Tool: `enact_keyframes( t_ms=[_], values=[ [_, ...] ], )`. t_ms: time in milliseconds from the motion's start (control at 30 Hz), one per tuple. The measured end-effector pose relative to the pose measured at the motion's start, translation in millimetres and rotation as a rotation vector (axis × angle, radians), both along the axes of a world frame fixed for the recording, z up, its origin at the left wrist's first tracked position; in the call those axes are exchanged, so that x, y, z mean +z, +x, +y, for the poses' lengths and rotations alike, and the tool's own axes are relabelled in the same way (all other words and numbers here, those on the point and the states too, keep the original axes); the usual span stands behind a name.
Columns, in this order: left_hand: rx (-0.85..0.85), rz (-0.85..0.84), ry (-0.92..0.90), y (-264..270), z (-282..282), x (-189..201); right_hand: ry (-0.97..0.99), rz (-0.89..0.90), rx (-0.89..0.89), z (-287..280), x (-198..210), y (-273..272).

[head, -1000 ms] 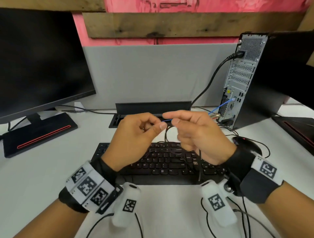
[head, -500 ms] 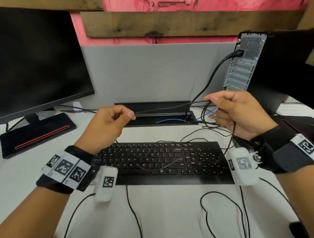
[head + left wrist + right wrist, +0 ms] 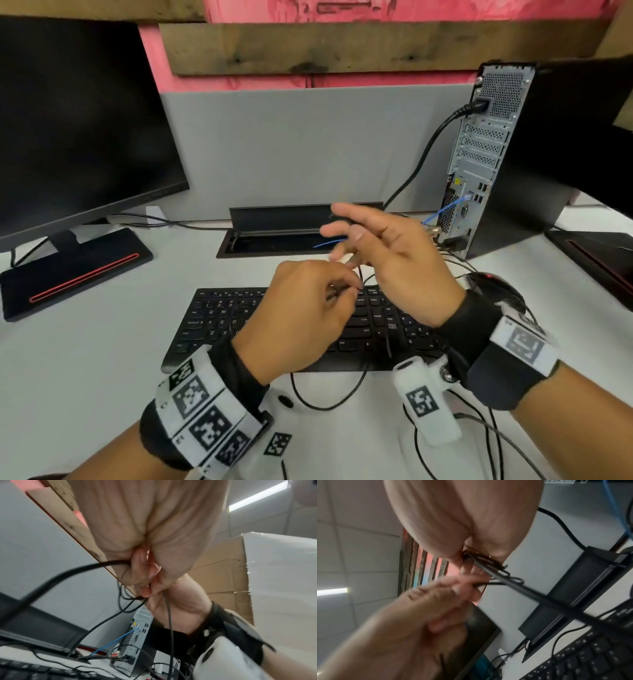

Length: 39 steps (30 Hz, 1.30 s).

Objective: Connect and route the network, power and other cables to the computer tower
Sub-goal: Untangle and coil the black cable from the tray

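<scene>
Both hands meet above the keyboard [image 3: 219, 325]. The left hand [image 3: 301, 315] pinches a thin black cable [image 3: 169, 622]. The right hand [image 3: 394, 260] holds loops of it. The computer tower [image 3: 486, 161] stands at the right on the tabletop [image 3: 85, 359].

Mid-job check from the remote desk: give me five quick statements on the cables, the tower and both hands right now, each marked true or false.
1. A thick black power cable is plugged in near the top of the tower's rear panel. True.
2. The blue network cable is unplugged and lies across the keyboard. False: it runs into a port low on the tower's rear panel.
3. The left hand pinches thin black cable. True.
4. The right hand rests flat on the mouse. False: it is raised above the keyboard, gathering black cable loops.
5. The monitor screen is dark. True.
</scene>
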<state>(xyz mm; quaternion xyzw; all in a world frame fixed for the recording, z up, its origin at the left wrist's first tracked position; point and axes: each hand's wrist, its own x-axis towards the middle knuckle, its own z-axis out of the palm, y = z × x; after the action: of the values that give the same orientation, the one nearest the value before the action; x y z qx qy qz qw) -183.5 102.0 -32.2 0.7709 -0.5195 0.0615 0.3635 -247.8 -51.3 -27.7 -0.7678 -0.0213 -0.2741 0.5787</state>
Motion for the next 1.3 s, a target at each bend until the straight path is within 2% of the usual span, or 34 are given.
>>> enact_keyframes(
  t_ms=[100, 167, 267, 400, 500, 700, 833, 933, 1000, 1167, 1300],
  values=[
    [-0.069, -0.029, -0.055, -3, 5, 10, -0.071, 0.057, 0.061, 1, -5, -1],
    [-0.073, -0.011, -0.125, 0, 6, 11, -0.022, 0.055, 0.115, 1, -4, -3],
    [-0.031, 0.077, -0.284, 3, 7, 11, 0.056, 0.067, 0.171, 3, -2, -4],
    [0.07, 0.043, -0.354, 8, 10, 16, 0.083, 0.114, 0.193, 6, -4, -3],
    [0.138, 0.004, -0.35, 19, 11, 16, 0.111, 0.164, 0.225, 3, -4, -2],
    [0.093, -0.169, -0.294, 27, 14, 17, 0.023, 0.327, 0.235, -7, -2, -3],
    [0.09, -0.169, -0.292, 27, 12, 16, -0.029, 0.362, 0.219, -11, 1, -5],
    [0.105, -0.109, -0.218, 35, 14, 15, -0.039, 0.356, 0.183, -16, 4, -6],
    [0.14, 0.001, -0.166, 51, 18, 12, 0.016, 0.331, 0.153, -26, 9, -9],
    [0.198, 0.292, -0.157, 95, 31, -3, 0.282, 0.217, 0.092, -71, 20, -18],
    [0.243, 0.352, -0.178, 106, 32, -16, 0.535, 0.113, 0.115, -84, 18, -15]
  ],
)
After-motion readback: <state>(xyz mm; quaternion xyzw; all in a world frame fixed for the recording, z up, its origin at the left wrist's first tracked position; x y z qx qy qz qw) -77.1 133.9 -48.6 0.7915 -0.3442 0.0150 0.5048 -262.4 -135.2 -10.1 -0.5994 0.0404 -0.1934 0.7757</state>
